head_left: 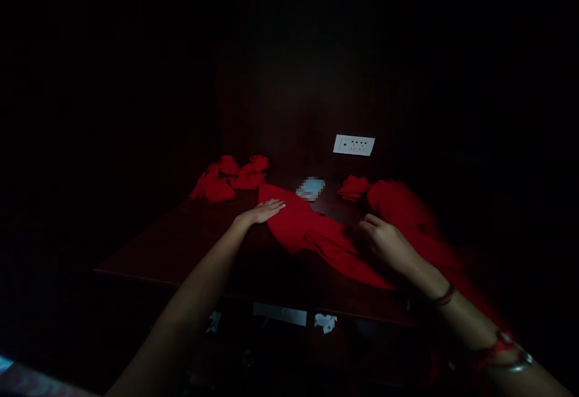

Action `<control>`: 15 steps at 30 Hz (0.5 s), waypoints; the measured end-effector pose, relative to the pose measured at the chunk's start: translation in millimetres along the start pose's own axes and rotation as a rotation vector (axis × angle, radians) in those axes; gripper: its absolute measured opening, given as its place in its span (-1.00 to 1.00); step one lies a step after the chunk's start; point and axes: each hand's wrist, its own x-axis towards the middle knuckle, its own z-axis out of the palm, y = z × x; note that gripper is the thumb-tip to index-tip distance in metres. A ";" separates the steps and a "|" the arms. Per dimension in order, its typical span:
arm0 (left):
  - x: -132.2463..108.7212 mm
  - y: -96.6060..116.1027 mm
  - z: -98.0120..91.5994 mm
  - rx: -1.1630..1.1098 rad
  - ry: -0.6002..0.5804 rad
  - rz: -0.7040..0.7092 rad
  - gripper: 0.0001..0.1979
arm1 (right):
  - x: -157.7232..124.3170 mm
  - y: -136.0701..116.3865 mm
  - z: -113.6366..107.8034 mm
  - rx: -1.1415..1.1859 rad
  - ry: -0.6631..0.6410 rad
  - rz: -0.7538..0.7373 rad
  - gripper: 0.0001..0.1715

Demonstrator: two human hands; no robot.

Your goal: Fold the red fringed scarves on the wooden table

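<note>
Centrally, one red cloth (pixel 296 225), spread on a dark table (pixel 172 246), its length slanting from the middle toward the near right corner; its right-hand portion is narrower and creased. Left hand (pixel 265 211): laid palm down on the cloth's left end, fingers extended and gripping nothing. Right hand (pixel 384 237): above the cloth's right portion, fingers curled; whether they pinch any fabric cannot be told. Right forearm: one dark band (pixel 446 296) at the wrist, bangles (pixel 511 358) farther up.

Further items: one crumpled red heap (pixel 219 190), far left corner; one pale flat object (pixel 311 188), blurred out, near the back edge; one small red bundle (pixel 355 187), also toward the back edge, right of the pale object; one large red pile (pixel 407 216), along the right edge, just beside the bundle. Above the back edge: one white socket plate (pixel 354 145).
</note>
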 end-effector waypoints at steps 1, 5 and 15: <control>0.9 -0.2 0.3 0.015 -0.025 -0.037 -0.57 | 0.3 3.3 -2.7 0.015 0.006 -0.005 -0.73; -0.7 -0.8 -2.5 0.108 -0.075 -0.141 -0.48 | -0.4 1.8 14.8 -0.061 -0.031 -0.053 -0.76; -5.2 3.5 -4.7 0.363 -0.111 -0.259 -0.37 | -22.2 29.7 -33.4 -0.123 0.148 -0.094 -0.65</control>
